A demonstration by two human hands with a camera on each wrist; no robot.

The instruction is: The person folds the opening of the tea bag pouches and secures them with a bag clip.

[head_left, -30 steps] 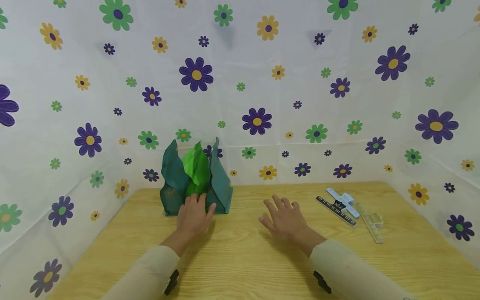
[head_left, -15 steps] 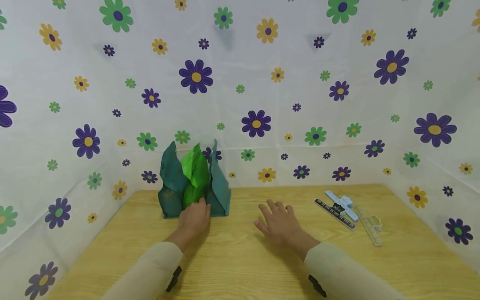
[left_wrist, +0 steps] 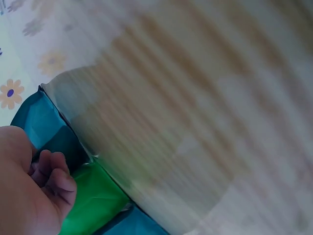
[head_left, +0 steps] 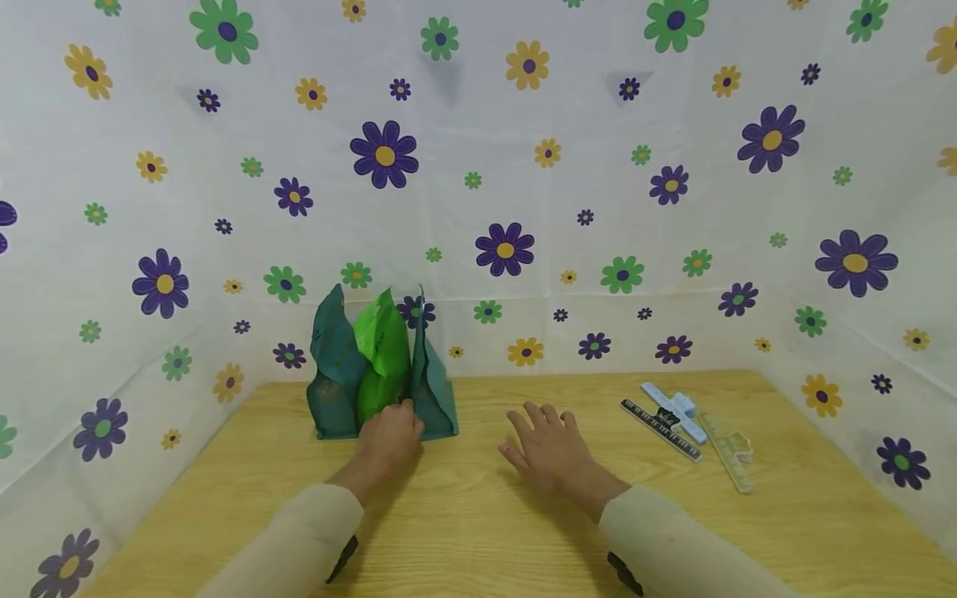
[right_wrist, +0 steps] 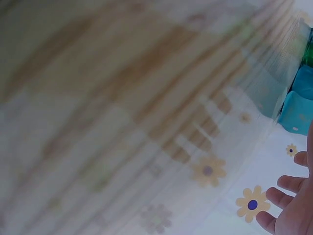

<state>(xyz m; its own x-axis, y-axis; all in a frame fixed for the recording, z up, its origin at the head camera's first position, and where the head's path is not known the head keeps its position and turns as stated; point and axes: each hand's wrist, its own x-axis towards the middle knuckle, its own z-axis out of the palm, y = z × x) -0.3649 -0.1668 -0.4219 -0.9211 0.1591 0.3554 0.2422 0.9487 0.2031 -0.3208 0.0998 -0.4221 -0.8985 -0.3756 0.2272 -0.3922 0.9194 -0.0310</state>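
Three stand-up pouches stand side by side at the back left of the table. The left teal pouch (head_left: pixel 334 399) and the right teal pouch (head_left: pixel 437 407) flank a bright green pouch (head_left: pixel 385 386). My left hand (head_left: pixel 389 436) is in front of the green pouch's lower part, near the right teal pouch. In the left wrist view, the left hand's (left_wrist: pixel 34 181) fingers curl inward against the green pouch (left_wrist: pixel 95 200), with no pouch edge visible between them. My right hand (head_left: pixel 553 457) is over the middle of the table, fingers spread and holding nothing.
Three bar clips lie at the right: a black one (head_left: pixel 643 419) with a piano-key pattern, a light blue one (head_left: pixel 691 423) and a clear one (head_left: pixel 725 457). A flower-printed white cloth (head_left: pixel 568 274) surrounds the wooden table (head_left: pixel 463 531) at the back and sides.
My left hand's fingers have curled in and moved slightly right along the green pouch. The right teal pouch looks narrower. My right hand stays spread with little movement, while the view shifts slightly.
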